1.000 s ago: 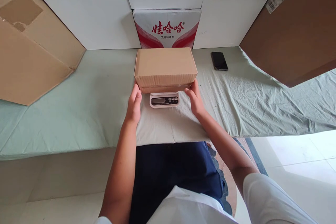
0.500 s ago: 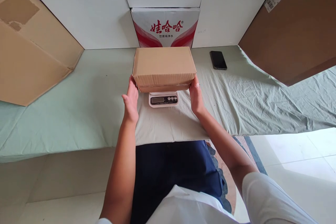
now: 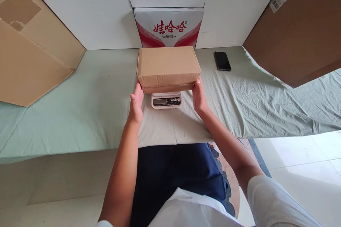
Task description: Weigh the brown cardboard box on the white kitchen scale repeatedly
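The closed cardboard box point(image 3: 168, 68) sits on the small digital kitchen scale point(image 3: 166, 100), covering its platform so that only the display and button strip shows below the box's near edge. To do this well, I judge the box should rest square and centred on the platform, with nothing pressing on it, so both palms ought to come fully clear of its sides and the display stay unblocked.

The left hand point(image 3: 136, 103) is open, fingers straight, its fingertips touching or just beside the box's near left corner. The right hand point(image 3: 199, 96) is likewise open, its fingertips at the near right corner; whether they press the cardboard I cannot tell. Neither hand closes on anything.

The scale stands on a pale green cloth over the bench point(image 3: 80, 106). A black phone point(image 3: 222, 61) lies well apart to the right; a printed red-and-white carton point(image 3: 168, 28) stands just behind the box.
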A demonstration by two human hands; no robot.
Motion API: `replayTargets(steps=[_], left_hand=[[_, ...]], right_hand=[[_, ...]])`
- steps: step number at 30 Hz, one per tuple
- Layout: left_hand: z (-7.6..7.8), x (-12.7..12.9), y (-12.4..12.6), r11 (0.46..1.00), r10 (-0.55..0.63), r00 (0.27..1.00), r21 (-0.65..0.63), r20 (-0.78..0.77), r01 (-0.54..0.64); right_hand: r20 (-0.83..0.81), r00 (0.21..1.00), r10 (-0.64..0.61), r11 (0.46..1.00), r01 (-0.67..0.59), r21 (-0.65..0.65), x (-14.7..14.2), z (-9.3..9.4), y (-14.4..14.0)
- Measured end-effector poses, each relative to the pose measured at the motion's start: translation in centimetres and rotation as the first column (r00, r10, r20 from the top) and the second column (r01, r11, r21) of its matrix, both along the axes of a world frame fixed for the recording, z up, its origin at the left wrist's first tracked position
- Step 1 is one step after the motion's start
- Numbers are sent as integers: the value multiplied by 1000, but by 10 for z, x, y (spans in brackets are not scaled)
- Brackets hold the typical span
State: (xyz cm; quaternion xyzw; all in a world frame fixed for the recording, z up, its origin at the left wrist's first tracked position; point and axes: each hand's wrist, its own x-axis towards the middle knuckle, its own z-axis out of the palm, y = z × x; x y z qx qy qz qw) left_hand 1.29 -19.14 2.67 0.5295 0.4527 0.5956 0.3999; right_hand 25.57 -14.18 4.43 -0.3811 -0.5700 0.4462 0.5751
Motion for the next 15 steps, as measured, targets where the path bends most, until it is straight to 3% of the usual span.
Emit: replayTargets(steps=[10,15], left_hand=[[-1,2,-2,1000,-8,1000,22,-5,8],[22,-5,20,996,-67,998,62,-1,67]], right_hand=[[40,999,1,999,-2,34,-1,-5,3],[42,998,-43,994,38,102,0,2,17]])
